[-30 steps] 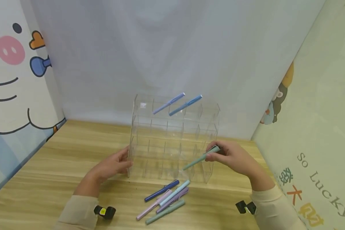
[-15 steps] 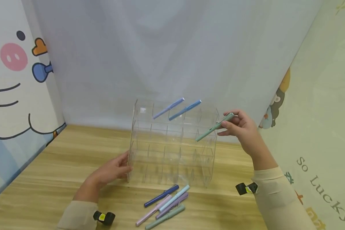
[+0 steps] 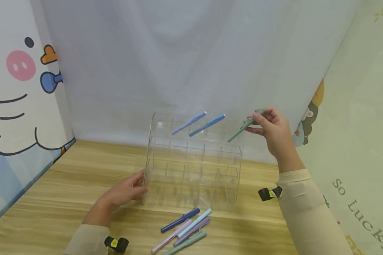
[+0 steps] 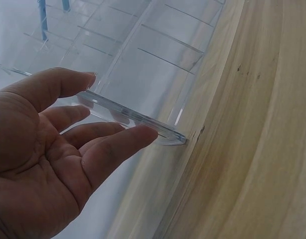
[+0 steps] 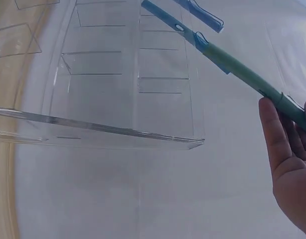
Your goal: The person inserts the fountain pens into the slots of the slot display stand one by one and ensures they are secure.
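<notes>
A clear acrylic display rack (image 3: 194,159) with rows of small compartments stands on the table. At its left side panel is my left hand (image 3: 126,191), holding the panel's edge; the left wrist view shows the thumb (image 4: 68,82) on one side and fingers (image 4: 118,149) against the outer face. My right hand (image 3: 274,131) pinches a green pen (image 3: 242,128) near its clip end. The pen slants down to the left, its lower tip over the top row's right part. In that top row, a lavender pen (image 3: 189,123) and a blue pen (image 3: 207,125) lean at a slant.
In front of the rack lies a loose pile: a navy pen (image 3: 180,220), a pink pen (image 3: 171,236), a light blue pen (image 3: 194,223), a purple pen (image 3: 192,232) and a green pen (image 3: 186,243). A white curtain (image 3: 178,53) hangs behind the wooden table (image 3: 92,170).
My right hand has lifted the green pen from the lower right of the rack up to the top row's right end. The left hand keeps its place at the side panel.
</notes>
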